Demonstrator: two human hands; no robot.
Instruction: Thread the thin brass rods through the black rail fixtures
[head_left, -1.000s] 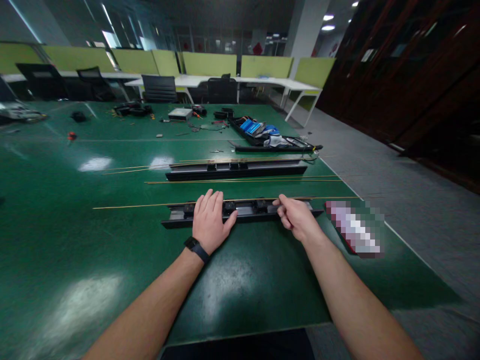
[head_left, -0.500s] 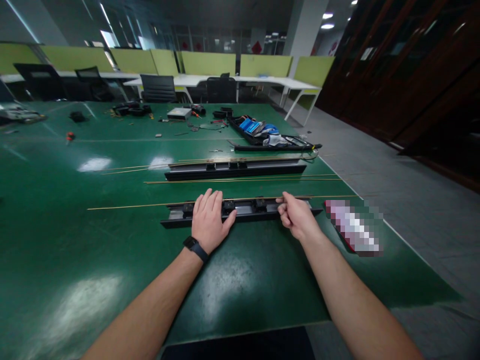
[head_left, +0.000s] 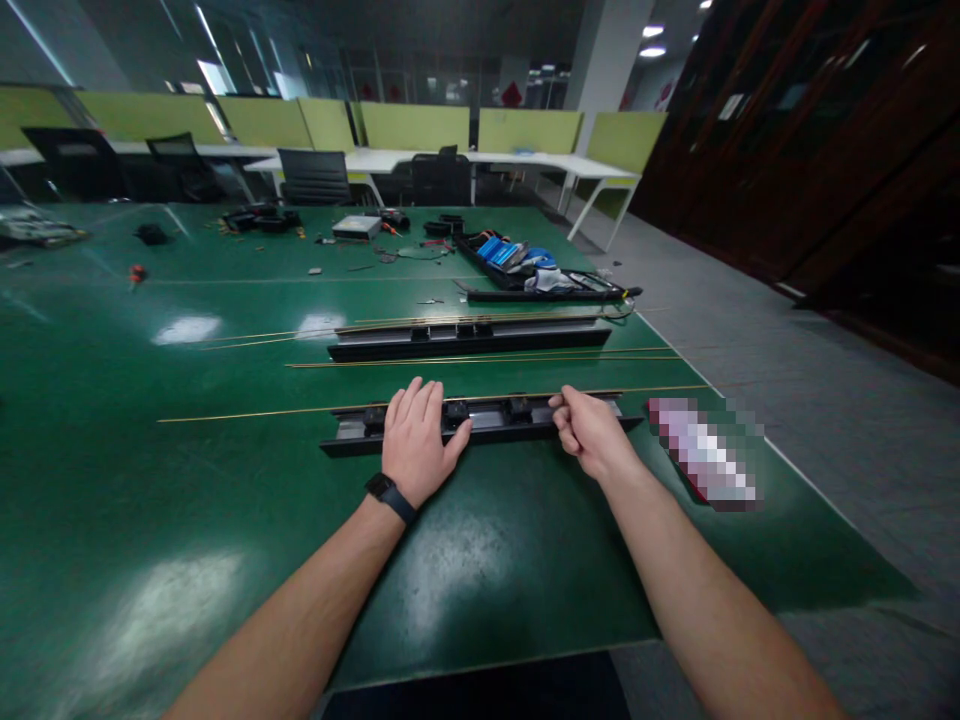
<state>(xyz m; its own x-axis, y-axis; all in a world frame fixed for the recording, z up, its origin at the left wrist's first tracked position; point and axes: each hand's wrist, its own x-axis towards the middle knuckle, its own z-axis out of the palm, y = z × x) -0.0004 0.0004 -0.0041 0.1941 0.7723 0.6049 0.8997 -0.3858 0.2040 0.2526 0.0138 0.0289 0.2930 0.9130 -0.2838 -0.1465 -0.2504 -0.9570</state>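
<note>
Currently, the left hand (head_left: 420,440) rests flat, thumb apart, on the black rail (head_left: 510,434); the right hand (head_left: 592,432), narrowed, appears to pinch the golden rod (head_left: 240,415) extending leftward past the left hand. Probable step: rod guidance. Next move requires a steady rail.

The far rail (head_left: 469,347) lies behind the near rail (head_left: 510,435) on the table (head_left: 525,590).

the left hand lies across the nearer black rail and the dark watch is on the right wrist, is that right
Not quite: the head view shows the dark watch on the left wrist, not the right one. The left hand does lie across the nearer black rail.
</note>
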